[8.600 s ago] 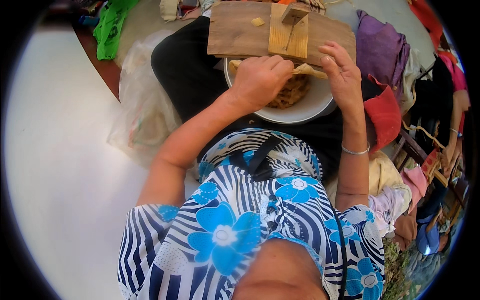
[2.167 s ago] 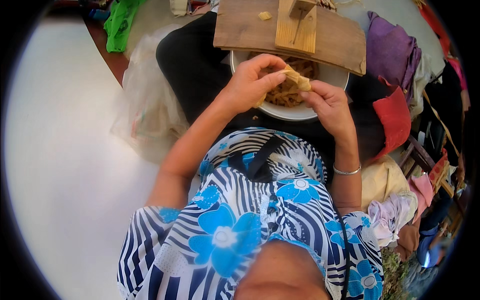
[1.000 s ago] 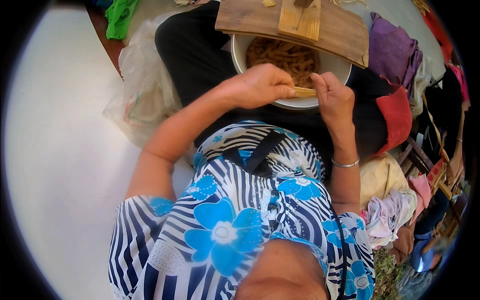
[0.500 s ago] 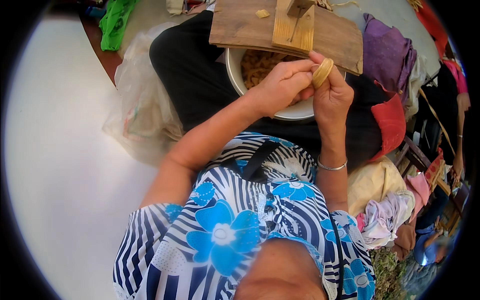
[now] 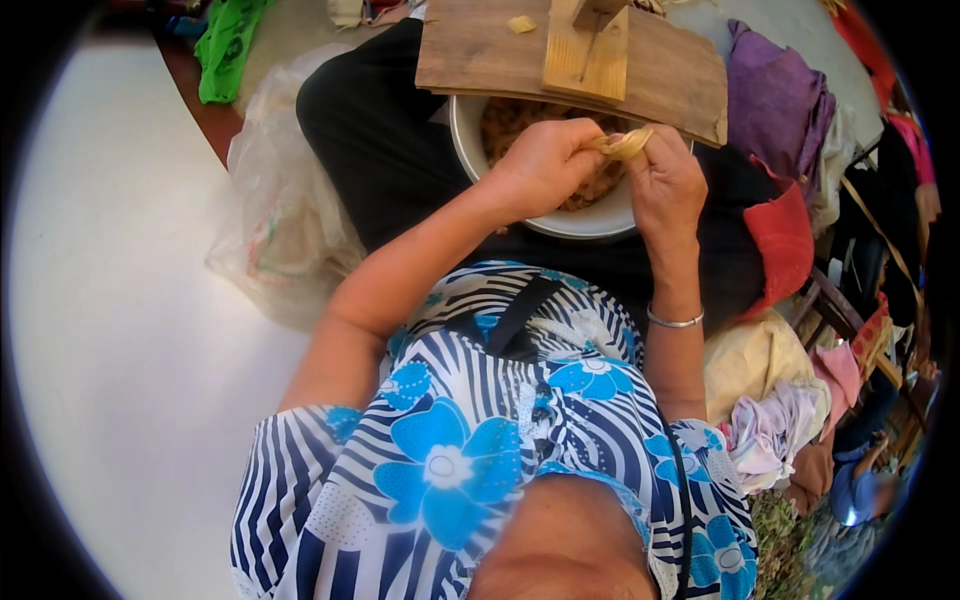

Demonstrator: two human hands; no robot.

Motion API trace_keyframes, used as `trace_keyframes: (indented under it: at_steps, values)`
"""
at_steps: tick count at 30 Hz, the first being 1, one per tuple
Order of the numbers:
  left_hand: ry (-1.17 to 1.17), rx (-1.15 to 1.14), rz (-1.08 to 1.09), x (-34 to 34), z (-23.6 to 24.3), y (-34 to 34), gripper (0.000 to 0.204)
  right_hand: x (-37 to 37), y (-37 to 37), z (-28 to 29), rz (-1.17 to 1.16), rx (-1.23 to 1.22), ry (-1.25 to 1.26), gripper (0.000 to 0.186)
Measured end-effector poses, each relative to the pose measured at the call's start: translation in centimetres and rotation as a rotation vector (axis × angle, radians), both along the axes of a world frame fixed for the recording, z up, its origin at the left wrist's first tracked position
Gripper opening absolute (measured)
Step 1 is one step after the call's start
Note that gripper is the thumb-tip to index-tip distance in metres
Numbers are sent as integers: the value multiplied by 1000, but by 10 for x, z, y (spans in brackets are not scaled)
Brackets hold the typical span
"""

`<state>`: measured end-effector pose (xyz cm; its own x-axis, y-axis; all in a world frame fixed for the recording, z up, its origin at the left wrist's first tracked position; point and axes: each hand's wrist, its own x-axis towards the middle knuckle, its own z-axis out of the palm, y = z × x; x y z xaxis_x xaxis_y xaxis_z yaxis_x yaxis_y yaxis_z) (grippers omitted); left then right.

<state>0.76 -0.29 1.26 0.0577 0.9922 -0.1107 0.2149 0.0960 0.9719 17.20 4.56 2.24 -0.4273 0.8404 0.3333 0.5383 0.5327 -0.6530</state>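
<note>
A tan, flat strip wound into a small loop is stretched between my two hands, above the near part of a pale metal basin. My left hand pinches the loop's left end between thumb and fingers. At its other end, the thumb and fingers of my right hand are closed on it. Brown curled pieces lie in the basin below. Across the basin's far side rests a wooden board, with a lighter wood block on it; a small tan scrap lies on the board.
The basin stands between my black-trousered legs. A clear plastic bag and a green bag are on the left. Purple cloth, red fabric and heaped clothes lie on the right. Other people are at the far right.
My hands have drawn slightly apart. The loop, upright at my right fingers before, now lies sideways with my left fingers on its end.
</note>
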Motion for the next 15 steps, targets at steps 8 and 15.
trace_keyframes:
  at_steps: [8,15]
  values:
    - [464,519,71,5,-10,-1,20,7,-13,-40,94,-1341,711,31]
    - [313,553,21,6,-5,1,30,0,-13,-25,197,-1447,1136,29]
